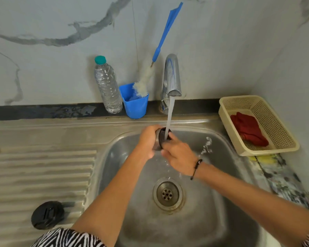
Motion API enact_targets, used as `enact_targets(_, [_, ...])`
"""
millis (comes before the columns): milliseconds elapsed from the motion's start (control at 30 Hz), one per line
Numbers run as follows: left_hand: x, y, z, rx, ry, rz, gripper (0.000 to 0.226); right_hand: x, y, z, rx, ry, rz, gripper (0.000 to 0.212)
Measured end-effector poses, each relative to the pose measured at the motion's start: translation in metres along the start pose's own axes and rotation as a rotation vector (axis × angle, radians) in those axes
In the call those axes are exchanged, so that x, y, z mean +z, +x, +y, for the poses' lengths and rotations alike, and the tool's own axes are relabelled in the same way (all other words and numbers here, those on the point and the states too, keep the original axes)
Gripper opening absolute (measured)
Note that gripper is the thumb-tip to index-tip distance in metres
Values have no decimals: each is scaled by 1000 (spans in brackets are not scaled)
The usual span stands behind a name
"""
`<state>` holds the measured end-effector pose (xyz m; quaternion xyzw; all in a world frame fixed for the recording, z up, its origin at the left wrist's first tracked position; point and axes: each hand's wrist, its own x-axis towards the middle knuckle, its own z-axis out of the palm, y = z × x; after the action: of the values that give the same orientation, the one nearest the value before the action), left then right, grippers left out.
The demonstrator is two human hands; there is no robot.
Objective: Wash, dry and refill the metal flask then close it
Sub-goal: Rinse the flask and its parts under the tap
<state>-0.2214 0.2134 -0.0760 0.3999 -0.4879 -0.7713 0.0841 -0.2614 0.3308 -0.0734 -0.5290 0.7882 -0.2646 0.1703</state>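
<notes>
You've got the metal flask (159,138) held over the sink (212,202) right under the tap (172,75), with the water stream running straight into its dark mouth. Your left hand (147,141) is wrapped around the flask body and your right hand (179,155) is curled on the rim, fingers closed on it. The black lid (47,215) sits on the ribbed drainboard to the left, well apart from the flask.

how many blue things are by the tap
2: a blue cup on the ledge just left of the tap, and a blue-handled bottle brush standing in it, leaning on the wall. Nothing else blue shows.
</notes>
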Motion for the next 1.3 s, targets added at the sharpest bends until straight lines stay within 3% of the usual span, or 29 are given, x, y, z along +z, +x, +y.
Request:
enact_targets(67, [-2,1,-7,73,24,15,22,3,2,-15,321,736,42,26])
enact_targets(100, [-4,1,-10,96,31,20,21,5,0,-17,340,825,53,25])
enact_targets(133, [-5,1,-10,84,38,19,21,5,-6,-17,256,696,44,25])
enact_targets(233, [-5,-3,-2,-125,96,-75,23,9,-19,17,-282,-255,42,18])
enact_targets(267, [-4,-5,-1,-178,98,-91,22,8,-17,29,-360,-404,51,17])
enact_targets(333, [-1,-7,-6,-151,-42,-72,20,6,-13,28,-249,-320,91,17])
enact_targets(433, [11,-10,-25,153,-257,-13,15,2,4,-7,300,355,301,21])
enact_targets(500, [15,-14,-28,236,-304,25,18,4,8,-27,450,684,379,25])
enact_targets(567, [13,-9,-19,218,-306,25,22,6,1,-32,305,540,375,28])
enact_targets(700, [5,-9,-1,-1,-225,-34,25,-14,-11,-2,-232,-190,72,60])
enact_targets(800, [6,-12,-2,-112,-198,-127,30,-38,3,5,-321,-562,-117,76])
enact_targets(867, [8,-12,-1,-105,-254,-186,39,-30,8,-8,-196,-518,-61,97])
enact_targets(900, [7,-13,2,-97,-265,-211,40,-22,7,-16,-115,-364,-15,104])
enact_targets(967, [1,-12,5,-92,-237,-234,37,-9,-1,-24,-86,-103,49,97])
enact_targets(1100, [-10,-8,-8,-114,-183,-141,31,-19,-10,-10,-118,-242,-115,92])
enact_targets(1200, [-1,-7,-7,-135,-229,-114,36,-17,3,-18,-28,-175,-16,81])
enact_targets(1300, [-4,-4,4,-101,-239,-195,40,-4,1,-26,-39,-7,46,94])
